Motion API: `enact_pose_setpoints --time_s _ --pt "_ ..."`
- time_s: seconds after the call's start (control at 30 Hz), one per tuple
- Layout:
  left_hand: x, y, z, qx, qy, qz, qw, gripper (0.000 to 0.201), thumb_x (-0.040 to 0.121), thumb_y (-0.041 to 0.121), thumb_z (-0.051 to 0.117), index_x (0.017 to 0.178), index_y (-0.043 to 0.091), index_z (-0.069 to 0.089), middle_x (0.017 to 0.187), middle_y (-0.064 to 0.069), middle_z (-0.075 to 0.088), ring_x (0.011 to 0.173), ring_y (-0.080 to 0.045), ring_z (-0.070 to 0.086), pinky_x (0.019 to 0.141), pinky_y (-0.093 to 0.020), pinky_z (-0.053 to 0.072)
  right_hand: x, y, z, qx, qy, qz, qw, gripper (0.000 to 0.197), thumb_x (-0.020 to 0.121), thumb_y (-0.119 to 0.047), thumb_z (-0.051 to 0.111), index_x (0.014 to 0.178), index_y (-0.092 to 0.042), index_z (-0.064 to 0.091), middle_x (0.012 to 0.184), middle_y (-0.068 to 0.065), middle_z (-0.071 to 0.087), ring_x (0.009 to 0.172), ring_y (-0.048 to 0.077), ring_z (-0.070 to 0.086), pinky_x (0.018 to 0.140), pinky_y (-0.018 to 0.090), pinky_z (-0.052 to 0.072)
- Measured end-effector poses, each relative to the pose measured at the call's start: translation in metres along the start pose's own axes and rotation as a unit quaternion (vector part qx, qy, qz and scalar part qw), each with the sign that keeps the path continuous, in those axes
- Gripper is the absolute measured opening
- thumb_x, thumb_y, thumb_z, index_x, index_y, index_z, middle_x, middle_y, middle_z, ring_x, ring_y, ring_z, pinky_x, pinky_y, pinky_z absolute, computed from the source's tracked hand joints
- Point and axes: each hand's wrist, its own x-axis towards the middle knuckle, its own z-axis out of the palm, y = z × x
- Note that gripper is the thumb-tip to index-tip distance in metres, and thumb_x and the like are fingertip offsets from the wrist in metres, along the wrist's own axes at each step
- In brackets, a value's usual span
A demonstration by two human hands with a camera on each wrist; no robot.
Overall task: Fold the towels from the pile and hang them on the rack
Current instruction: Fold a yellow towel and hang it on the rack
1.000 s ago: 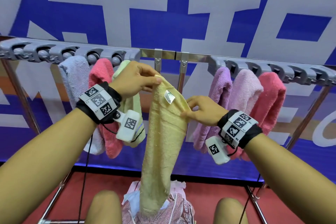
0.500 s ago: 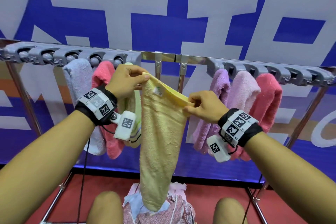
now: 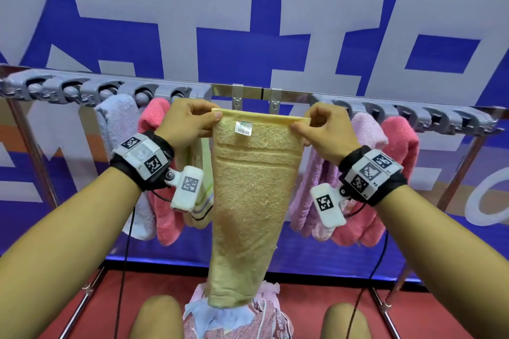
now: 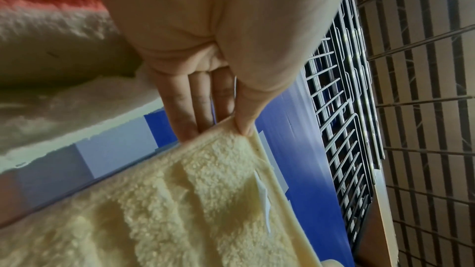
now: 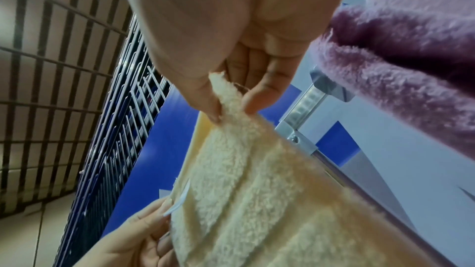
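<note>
Towel (image 3: 253, 201), yellow, held up flat just in front of the rack (image 3: 248, 93), top edge stretched level between both hands, white label (image 3: 244, 128) facing near, rest hanging straight down toward the pile (image 3: 237, 319) between the knees. Left hand (image 3: 187, 125) pinching the top left corner, thumb near side, fingers (image 4: 190, 109) behind, grip clamped on the hem. Right hand (image 3: 323, 132) pinching the top right corner the same way, thumb and fingers (image 5: 259, 92) closed on the terry edge. Hanging already on the rack's left side: a pale blue towel (image 3: 118, 129), a pink towel (image 3: 157, 124), and a light green towel (image 3: 202, 173) partly hidden behind the left wrist. On the right side: a lilac towel (image 3: 311, 187), a pale pink towel (image 3: 367, 135), and a deeper pink towel (image 3: 400, 140). Middle of the rail bare metal, directly behind the yellow towel's top edge. Blue and white banner (image 3: 248, 22) across the far wall, red floor (image 3: 303, 308) below.
</note>
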Motion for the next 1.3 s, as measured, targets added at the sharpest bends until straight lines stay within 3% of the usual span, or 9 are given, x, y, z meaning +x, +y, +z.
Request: enact_pose_setpoints --time_s 0.1,0.27,0.4,0.6,0.77,0.93,1.1,1.23,1.3 --pt "0.004 0.005 -0.001 -0.034 0.000 -0.018 0.999 0.006 0.093 0.005 0.063 0.094 0.008 0.069 0.078 -0.001 0.074 0.071 -0.014 0.072 0.068 -0.027 0.061 0.007 -0.002 -0.006 0.059 -0.005 0.010 0.998 0.024 0.081 -0.002 0.074 0.075 -0.013 0.053 0.066 0.014 0.059 0.051 0.018 0.056 0.047 0.026 0.047" --pt "0.006 0.008 -0.001 -0.071 -0.001 -0.040 0.997 0.008 0.093 0.006 0.064 0.096 0.007 0.070 0.088 -0.008 0.075 0.078 -0.020 0.073 0.068 -0.028 0.060 0.016 -0.005 -0.015 0.079 -0.042 0.029 0.996 0.027 0.087 0.003 0.063 0.080 -0.019 0.049 0.064 0.002 0.050 0.053 0.017 0.045 0.046 0.026 0.038" --pt "0.008 0.010 0.004 -0.080 -0.004 -0.040 0.996 0.008 0.093 0.005 0.063 0.096 0.006 0.070 0.083 -0.006 0.075 0.075 -0.017 0.072 0.066 -0.026 0.059 0.021 -0.008 -0.017 -0.026 -0.061 -0.012 0.998 0.032 0.084 0.006 0.052 0.076 -0.024 0.052 0.063 -0.004 0.052 0.050 0.006 0.043 0.052 0.024 0.036" --pt "0.011 0.023 0.005 -0.058 0.003 -0.034 0.998 0.007 0.092 0.006 0.065 0.094 0.008 0.071 0.084 -0.005 0.075 0.075 -0.016 0.073 0.067 -0.026 0.059 0.020 -0.016 -0.025 -0.146 -0.105 -0.026 0.983 0.040 0.081 0.013 0.042 0.076 -0.016 0.069 0.051 -0.031 0.056 0.054 -0.011 0.053 0.052 0.006 0.033" --pt "0.012 0.023 0.008 -0.059 0.031 -0.018 0.998 0.008 0.090 0.003 0.067 0.095 0.008 0.066 0.088 -0.010 0.070 0.072 -0.015 0.072 0.063 -0.024 0.058 0.019 -0.017 -0.030 -0.151 -0.122 -0.042 0.980 0.041 0.073 0.006 0.050 0.084 -0.024 0.076 0.076 -0.016 0.068 0.059 -0.004 0.055 0.059 0.010 0.040" --pt "0.010 0.025 0.012 -0.049 0.038 -0.014 0.998 0.005 0.089 0.000 0.067 0.091 0.005 0.066 0.081 -0.005 0.070 0.069 -0.011 0.071 0.063 -0.024 0.060 0.017 -0.012 -0.036 -0.202 -0.169 -0.077 0.962 0.049 0.075 0.013 0.051 0.102 -0.018 0.078 0.075 -0.022 0.060 0.064 -0.004 0.054 0.064 0.009 0.042" --pt "0.011 0.021 0.021 -0.011 0.036 -0.008 0.999 0.010 0.086 -0.001 0.070 0.082 0.008 0.067 0.078 -0.006 0.069 0.066 -0.013 0.069 0.060 -0.026 0.058 0.017 -0.011 -0.035 -0.266 -0.188 -0.102 0.940 0.021 0.085 -0.005 0.070 0.099 -0.019 0.079 0.089 -0.008 0.072 0.071 -0.011 0.057 0.067 -0.001 0.037" --pt "0.009 0.023 0.034 0.036 0.011 0.003 0.999 0.008 0.085 0.002 0.073 0.091 0.000 0.068 0.084 -0.015 0.070 0.073 -0.017 0.070 0.064 -0.029 0.061 0.015 -0.018 -0.030 -0.276 -0.190 -0.128 0.934 0.012 0.088 -0.019 0.071 0.098 -0.022 0.078 0.089 -0.002 0.063 0.077 0.008 0.055 0.075 0.022 0.043" --pt "0.007 0.025 0.044 0.045 -0.005 0.007 0.999 0.009 0.084 0.003 0.074 0.091 -0.001 0.068 0.085 -0.021 0.069 0.075 -0.021 0.070 0.068 -0.034 0.062 0.013 -0.024 -0.026 -0.280 -0.216 -0.138 0.925 0.008 0.088 -0.023 0.071 0.094 -0.022 0.077 0.096 -0.002 0.057 0.087 0.011 0.052 0.079 0.021 0.042"
